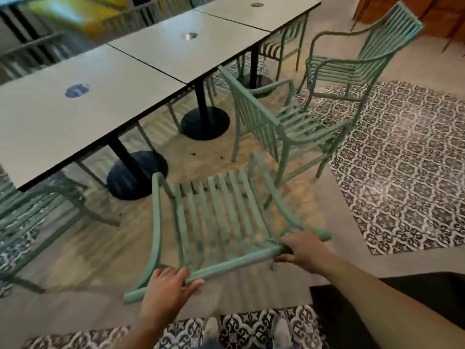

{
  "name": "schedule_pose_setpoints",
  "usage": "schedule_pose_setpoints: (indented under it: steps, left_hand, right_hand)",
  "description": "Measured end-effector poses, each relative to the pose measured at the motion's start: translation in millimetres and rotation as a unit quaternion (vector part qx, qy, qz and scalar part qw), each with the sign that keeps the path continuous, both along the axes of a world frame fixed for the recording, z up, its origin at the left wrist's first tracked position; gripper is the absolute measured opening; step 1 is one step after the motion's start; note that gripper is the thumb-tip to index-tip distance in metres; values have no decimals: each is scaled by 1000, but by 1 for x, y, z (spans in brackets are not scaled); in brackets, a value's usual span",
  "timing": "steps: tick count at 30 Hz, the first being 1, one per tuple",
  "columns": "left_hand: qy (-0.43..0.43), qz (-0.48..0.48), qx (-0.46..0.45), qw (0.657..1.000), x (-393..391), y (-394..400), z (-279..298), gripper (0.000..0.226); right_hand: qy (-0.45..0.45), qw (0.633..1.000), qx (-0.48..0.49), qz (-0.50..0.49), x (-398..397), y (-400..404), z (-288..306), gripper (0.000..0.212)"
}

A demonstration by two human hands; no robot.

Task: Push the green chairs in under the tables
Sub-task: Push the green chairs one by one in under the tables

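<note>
A green slatted metal chair (221, 212) stands right in front of me, its back rail nearest me and its seat facing the nearest grey table (75, 122). My left hand (168, 288) grips the left end of the top rail. My right hand (302, 248) grips the right end of that rail. The chair's front is still short of the table edge. Two more green chairs stand out from the tables: one (284, 129) to the right of the middle table (191, 54), another (352, 64) further back on the patterned tiles.
Three grey tables on black pedestal bases (137, 175) form a row running to the far right. A green chair (37, 210) sits partly under the near table at left, another (284, 44) under the far table (261, 13). Patterned floor tiles (402, 172) lie at right.
</note>
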State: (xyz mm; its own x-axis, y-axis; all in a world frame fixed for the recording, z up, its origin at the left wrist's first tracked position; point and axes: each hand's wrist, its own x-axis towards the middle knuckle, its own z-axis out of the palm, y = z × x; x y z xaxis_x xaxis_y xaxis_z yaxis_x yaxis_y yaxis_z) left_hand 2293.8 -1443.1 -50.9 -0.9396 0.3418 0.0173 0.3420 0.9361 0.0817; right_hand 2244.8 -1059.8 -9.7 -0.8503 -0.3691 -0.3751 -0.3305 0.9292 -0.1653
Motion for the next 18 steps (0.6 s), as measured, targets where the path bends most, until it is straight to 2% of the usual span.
schedule_pose_setpoints:
  steps: [2,4,5,8,9,11,12,15,16,18]
  left_hand:
    - [-2,27,5,1000,-2,15,3,58]
    - [-6,51,5,999,-3,27,6,53]
    - [2,57,1,998,-4,32,8,52]
    - [11,93,-2,996,-6,53,12,52]
    - [14,103,-3,995,-8,58,13,53]
    - [28,118,-4,993,-15,64,12,54]
    - [25,125,4,992,-18,67,12,55]
    - [10,159,-2,987,-31,74,10,61]
    - [13,169,-3,985,-34,79,8,63]
    - [21,181,6,983,-39,83,7,65]
  right_hand:
    - [-7,1000,3,31,-20,10,0,98]
    - [-17,998,26,57,-38,18,0,71]
    - [-14,998,27,62,-43,22,-1,69]
    - [-18,995,27,97,-71,34,-4,102]
    - [-22,993,30,108,-81,36,-3,107]
    - [-37,990,47,127,-104,34,-1,104]
    - [-52,989,55,124,-111,34,3,96]
    - [-72,990,44,110,-137,31,11,45]
    - [-76,990,44,112,-146,31,13,36]
    - [-74,989,52,116,-163,27,16,32]
